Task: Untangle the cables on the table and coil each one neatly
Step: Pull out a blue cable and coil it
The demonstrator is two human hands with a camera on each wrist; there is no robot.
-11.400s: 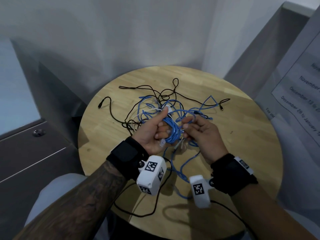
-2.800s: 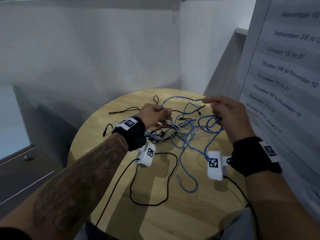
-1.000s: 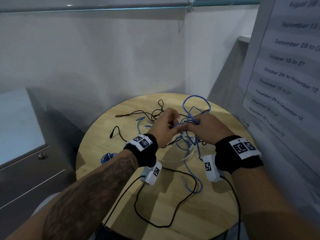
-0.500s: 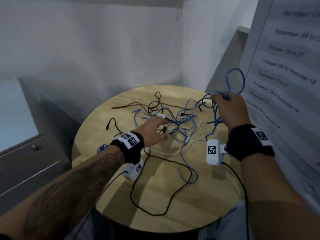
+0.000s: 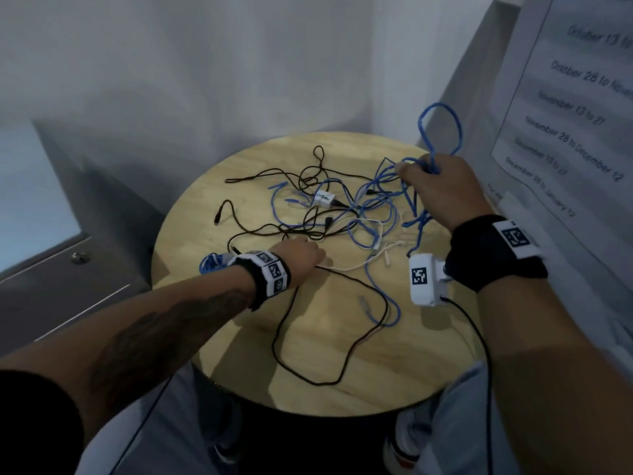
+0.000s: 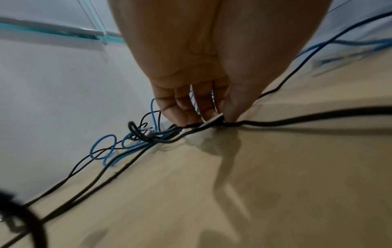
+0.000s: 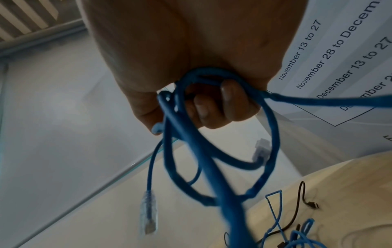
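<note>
A tangle of blue, black and white cables lies on the round wooden table (image 5: pixel 342 389). My right hand (image 5: pixel 421 173) is raised over the table's right side and grips several loops of a blue cable (image 5: pixel 442 111); one loop stands up above the fist. In the right wrist view my right hand (image 7: pixel 201 107) has its fingers curled round the blue cable (image 7: pixel 212 167), whose clear plugs (image 7: pixel 148 214) dangle. My left hand (image 5: pixel 308 252) is down on the table. Its fingertips (image 6: pixel 207 114) and thumb pinch a white cable (image 6: pixel 216 118) where a black cable (image 6: pixel 297 117) crosses.
A coiled blue cable (image 5: pixel 210 265) lies at the table's left edge beside my left wrist. A small white adapter (image 5: pixel 324 197) sits in the tangle. A black lead (image 5: pixel 342 354) loops across the front of the table. A dated poster (image 5: pixel 565 114) hangs at the right, a grey cabinet (image 5: pixel 51 286) stands left.
A second ago both hands met over the tangle. Since then my right hand has pulled the blue loops up and to the right, and my left hand has dropped onto the cables on the table.
</note>
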